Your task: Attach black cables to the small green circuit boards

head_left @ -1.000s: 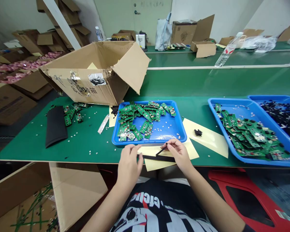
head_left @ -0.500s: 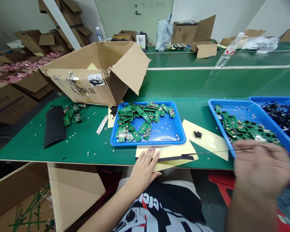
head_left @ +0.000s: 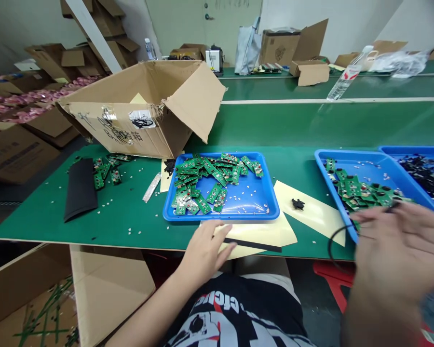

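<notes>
My left hand (head_left: 204, 251) rests loosely, fingers apart, at the left end of a flat black strip (head_left: 255, 245). That strip lies on pale yellow sheets (head_left: 275, 228) at the table's front edge. On the right, my right hand (head_left: 398, 246) is blurred and closed on a thin black strip (head_left: 331, 248), which hangs from it in a curl. A small dark bit shows at its fingertips. Directly behind my left hand stands a blue tray (head_left: 222, 217) with many small green circuit boards (head_left: 217, 173). My right hand partly hides another blue tray (head_left: 323, 168) of circuit boards.
A third blue tray (head_left: 419, 156) at far right holds small black pieces. A cluster of black pieces (head_left: 297, 204) sits on a yellow sheet. Black foam sheet (head_left: 80, 190) and loose boards lie left. A large open cardboard box (head_left: 144, 111) stands behind; a water bottle (head_left: 347, 77) leans farther back.
The thin black strip, stretched straight between the flat strip and my right hand before, has come free and curls beside that hand. My left hand has shifted left and its fingers have loosened.
</notes>
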A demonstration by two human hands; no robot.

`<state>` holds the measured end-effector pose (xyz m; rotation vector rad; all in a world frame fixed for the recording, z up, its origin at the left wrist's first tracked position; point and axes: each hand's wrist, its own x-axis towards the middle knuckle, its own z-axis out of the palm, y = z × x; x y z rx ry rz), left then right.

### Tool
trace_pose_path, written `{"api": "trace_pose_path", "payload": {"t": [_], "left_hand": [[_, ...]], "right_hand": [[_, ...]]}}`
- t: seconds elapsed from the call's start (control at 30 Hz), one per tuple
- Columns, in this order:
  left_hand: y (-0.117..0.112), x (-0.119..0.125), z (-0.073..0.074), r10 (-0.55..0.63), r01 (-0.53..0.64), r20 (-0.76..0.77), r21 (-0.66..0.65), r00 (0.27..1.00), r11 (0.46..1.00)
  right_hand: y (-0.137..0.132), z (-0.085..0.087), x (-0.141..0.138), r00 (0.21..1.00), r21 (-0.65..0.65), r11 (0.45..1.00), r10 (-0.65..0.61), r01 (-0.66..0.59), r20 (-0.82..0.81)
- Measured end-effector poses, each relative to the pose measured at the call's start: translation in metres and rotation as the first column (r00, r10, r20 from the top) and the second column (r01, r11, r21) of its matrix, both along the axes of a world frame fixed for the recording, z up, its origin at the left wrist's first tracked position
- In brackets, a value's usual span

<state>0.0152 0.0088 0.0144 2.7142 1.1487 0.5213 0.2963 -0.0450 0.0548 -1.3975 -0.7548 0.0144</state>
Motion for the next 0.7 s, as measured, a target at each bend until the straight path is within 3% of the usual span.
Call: {"api": "trace_pose_path", "payload": {"t": [0.07,0.13,0.27,0.37,0.5,0.63,0.7], "left_hand": [[0.024,0.005,0.011,0.121,-0.121,-0.025,-0.009,0.992,0.993],[0.055,0.013,0.016,0.312,-0.335,-0.204,-0.090,0.928,0.938],[0.107,0.032,0.012,0.435,-0.481,-0.287,-0.117,0.854,0.869],[0.124,0.039,0.009,0.440,-0.501,-0.297,-0.175,0.847,0.847],[0.127,0.037,0.016,0.391,-0.446,-0.234,-0.275,0.890,0.852],[0.123,0.030,0.031,0.411,-0.421,-0.099,-0.303,0.906,0.855],[0.121,0.033,0.036,0.414,-0.349,0.079,-0.411,0.907,0.842]], "right_hand": [[0.019,-0.010,-0.019,0.990,0.016,0.989,0.144,-0.144,-0.009],[0.035,-0.021,-0.033,0.949,-0.055,0.947,0.316,-0.315,0.001],[0.057,-0.032,-0.045,0.849,-0.174,0.846,0.523,-0.504,0.081],[0.069,-0.029,-0.045,0.799,-0.215,0.806,0.584,-0.551,0.143],[0.088,-0.022,-0.041,0.745,-0.249,0.770,0.634,-0.587,0.206],[0.107,-0.020,-0.038,0.646,-0.304,0.682,0.730,-0.665,0.223],[0.115,-0.020,-0.038,0.635,-0.309,0.661,0.748,-0.684,0.192]]}}
